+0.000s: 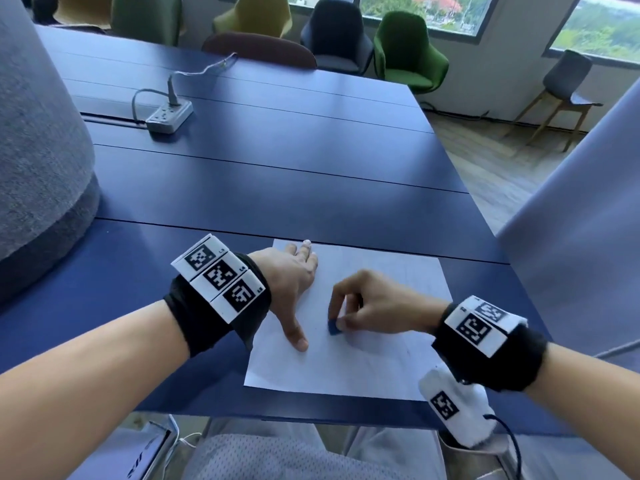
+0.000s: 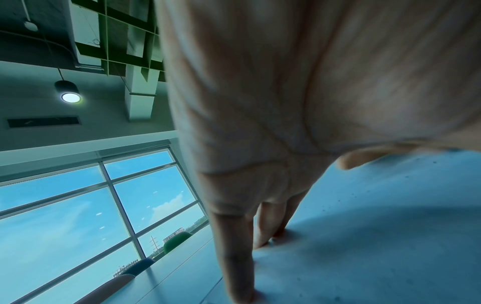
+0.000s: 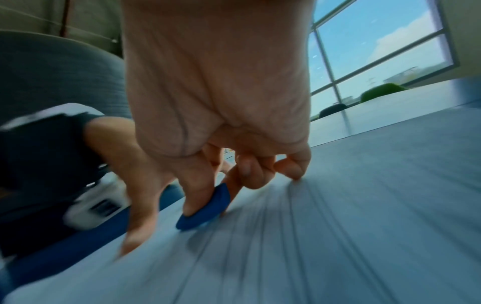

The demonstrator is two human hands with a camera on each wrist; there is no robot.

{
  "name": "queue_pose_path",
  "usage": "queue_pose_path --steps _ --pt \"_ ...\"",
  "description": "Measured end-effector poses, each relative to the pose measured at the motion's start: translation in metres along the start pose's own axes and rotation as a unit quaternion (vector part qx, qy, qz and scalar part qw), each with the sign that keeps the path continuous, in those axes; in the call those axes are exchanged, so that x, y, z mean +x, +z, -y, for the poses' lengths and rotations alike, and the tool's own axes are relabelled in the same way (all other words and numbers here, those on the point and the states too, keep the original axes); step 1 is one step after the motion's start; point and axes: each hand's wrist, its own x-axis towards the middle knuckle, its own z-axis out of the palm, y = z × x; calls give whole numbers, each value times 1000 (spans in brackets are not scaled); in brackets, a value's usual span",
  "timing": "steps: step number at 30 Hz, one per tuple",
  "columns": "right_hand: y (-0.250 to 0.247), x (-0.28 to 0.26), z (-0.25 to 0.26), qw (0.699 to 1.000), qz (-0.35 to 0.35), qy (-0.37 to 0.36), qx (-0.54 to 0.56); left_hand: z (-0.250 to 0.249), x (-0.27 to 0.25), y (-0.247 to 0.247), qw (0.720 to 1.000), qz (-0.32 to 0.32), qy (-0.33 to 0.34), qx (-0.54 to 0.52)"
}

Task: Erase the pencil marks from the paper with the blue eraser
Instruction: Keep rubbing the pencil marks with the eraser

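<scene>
A white paper [image 1: 363,362] lies flat on the near part of a dark blue table [image 1: 277,174]. The left hand [image 1: 292,282] lies flat on the left side of the paper. Its fingers are straight and spread, with the thumb pointing toward the near edge. It presses down and holds nothing.

The right hand [image 1: 374,301] is over the middle of the paper. Its thumb and first fingers are curled and pinch a blue eraser [image 1: 334,327]. The tip of the eraser touches the paper, just right of the left thumb. In the right wrist view the eraser [image 3: 205,209] sits between the thumb and a finger, low end on the sheet. The paper there is blurred into streaks. Faint gray marks show on the sheet, but they are too pale to read.

Far on the left of the table sits a gray power strip [image 1: 169,116] with a cord plugged in. Chairs stand past the far edge, and one is green [image 1: 408,53].
</scene>
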Motion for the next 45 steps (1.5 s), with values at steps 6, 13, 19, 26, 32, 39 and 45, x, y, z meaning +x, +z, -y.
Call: queue_pose_path --steps 6,13,19,26,32,39,45 --pt "-21 55 -10 977 -198 57 58 0 -3 -1 1000 -5 4 -4" --pt "-16 42 -5 997 -55 23 42 3 -5 0 1000 -24 13 7" --pt "-21 58 -9 984 -165 42 44 3 -5 -2 1000 -19 15 0" --pt "-26 48 -10 994 -105 31 20 4 -2 1 999 -28 27 10" --pt "-22 44 -18 988 -140 46 37 8 0 5 999 -39 34 -5" --pt "-31 52 -32 969 -221 82 76 8 0 4 998 -38 44 -13" --pt "-28 43 -26 985 -141 69 72 8 0 4 998 -39 45 -9"
